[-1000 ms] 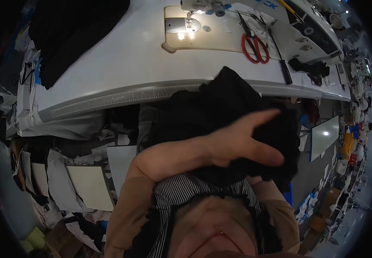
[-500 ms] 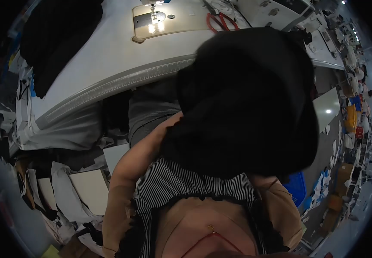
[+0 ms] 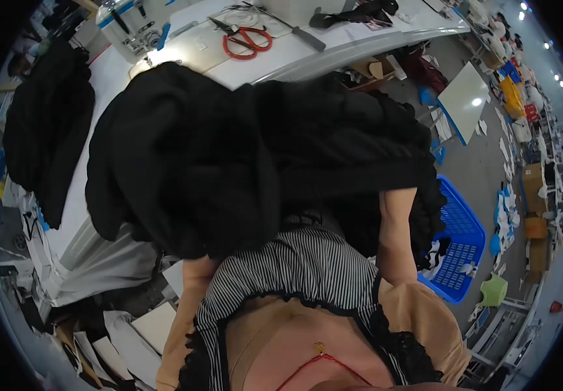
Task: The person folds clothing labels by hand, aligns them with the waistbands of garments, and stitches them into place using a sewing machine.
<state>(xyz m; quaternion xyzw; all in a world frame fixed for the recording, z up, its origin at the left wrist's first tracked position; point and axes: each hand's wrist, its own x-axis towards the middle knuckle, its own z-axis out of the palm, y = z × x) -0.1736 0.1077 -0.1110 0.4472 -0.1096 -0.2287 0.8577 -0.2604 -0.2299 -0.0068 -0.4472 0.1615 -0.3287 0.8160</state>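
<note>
A large piece of black cloth (image 3: 184,150), gathered and bulky like a garment, is lifted in front of my body, over the table's front edge. My left forearm (image 3: 193,270) goes up under its left side. My right forearm (image 3: 399,228) reaches behind a long folded band on its right side. Both hands are hidden by the cloth, so their fingers do not show. Past the cloth, the lit sewing machine (image 3: 141,29) stands on the white table (image 3: 109,65). Red-handled scissors (image 3: 247,44) lie right of the machine.
Another black cloth pile (image 3: 50,130) hangs over the table's left end. A screwdriver-like tool (image 3: 307,39) with a grey handle lies near the scissors. At my right, a blue plastic basket (image 3: 467,228) stands on the floor, with cloth scraps and cardboard boxes (image 3: 534,186) beyond.
The black cloth has swung left and spread out, now covering part of the machine bed. My view has turned right, bringing the blue basket and my right forearm into sight.
</note>
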